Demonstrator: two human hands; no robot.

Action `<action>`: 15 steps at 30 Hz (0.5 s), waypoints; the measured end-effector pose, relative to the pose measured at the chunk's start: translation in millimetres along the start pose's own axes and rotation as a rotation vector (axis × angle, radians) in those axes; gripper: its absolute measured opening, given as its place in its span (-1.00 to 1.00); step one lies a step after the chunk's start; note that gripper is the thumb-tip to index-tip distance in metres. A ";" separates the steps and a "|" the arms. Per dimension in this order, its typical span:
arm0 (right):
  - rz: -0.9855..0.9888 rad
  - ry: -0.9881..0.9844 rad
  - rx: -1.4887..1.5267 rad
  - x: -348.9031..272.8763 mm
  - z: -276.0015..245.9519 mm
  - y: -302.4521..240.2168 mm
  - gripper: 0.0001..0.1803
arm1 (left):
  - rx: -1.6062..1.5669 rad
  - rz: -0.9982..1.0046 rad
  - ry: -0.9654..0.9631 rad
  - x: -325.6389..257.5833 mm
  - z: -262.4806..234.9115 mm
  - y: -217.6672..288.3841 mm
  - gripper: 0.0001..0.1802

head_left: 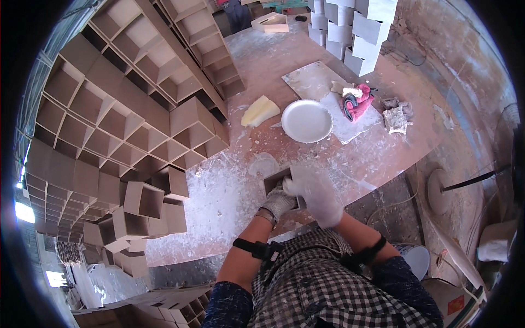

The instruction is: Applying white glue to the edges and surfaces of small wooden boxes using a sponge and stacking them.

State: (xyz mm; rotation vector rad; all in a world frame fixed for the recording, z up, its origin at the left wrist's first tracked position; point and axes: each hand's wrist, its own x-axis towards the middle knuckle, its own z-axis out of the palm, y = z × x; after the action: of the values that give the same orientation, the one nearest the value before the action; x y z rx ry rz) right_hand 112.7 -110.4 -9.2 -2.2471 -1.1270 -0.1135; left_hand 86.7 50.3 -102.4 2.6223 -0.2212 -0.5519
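In front of me on the table is a small open brown box point(272, 180) with a dark inside. My left hand point(278, 202), in a whitish knitted glove, is closed on the box, its fingers reaching over the near wall into the opening. Over the box's right side, my gloved right hand point(321, 199) is smeared by motion. Its fingers cannot be made out, nor whether they hold anything. Beyond the box stands a round white basin point(307, 121) of whitish stuff. Left of the basin lies a pale yellow piece of foam point(260, 111).
Brown open boxes point(139, 199) are stacked high along the left. A pale board point(355, 123) carries a pink cloth point(358, 105), with crumpled rags point(396, 120) beside it. White-coated boxes point(355, 35) stand stacked at the far right. A white bucket point(416, 261) stands below the table's right edge.
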 end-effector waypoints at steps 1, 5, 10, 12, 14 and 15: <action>0.335 -0.035 0.808 -21.6 0.1 -6.9 -0.81 | -0.181 -0.131 -0.053 -0.7 -3.4 9.0 -0.38; 0.234 0.169 1.128 -71.6 5.2 23.0 -0.81 | 0.119 -0.130 0.017 12.1 0.9 27.9 -0.27; 0.156 0.296 0.731 -28.0 -26.3 58.1 -0.83 | 0.268 -0.199 -0.107 21.7 -3.5 69.3 -0.27; 0.063 0.291 0.531 -19.4 -14.9 74.0 -0.84 | 0.318 -0.209 -0.075 28.4 9.4 69.4 -0.37; 0.387 0.219 0.943 -19.2 -1.7 80.0 -0.86 | 0.298 -0.179 -0.096 33.0 3.0 79.7 -0.39; 0.387 0.215 0.950 -21.1 -4.0 73.4 -0.86 | 0.285 -0.191 -0.103 33.7 0.8 78.9 -0.40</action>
State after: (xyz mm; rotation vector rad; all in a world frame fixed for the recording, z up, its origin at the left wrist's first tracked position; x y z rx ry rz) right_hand 155.2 -160.2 -48.7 -1.4915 -0.4443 0.2796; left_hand 112.0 -28.1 -78.4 2.9136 -0.0861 -0.7723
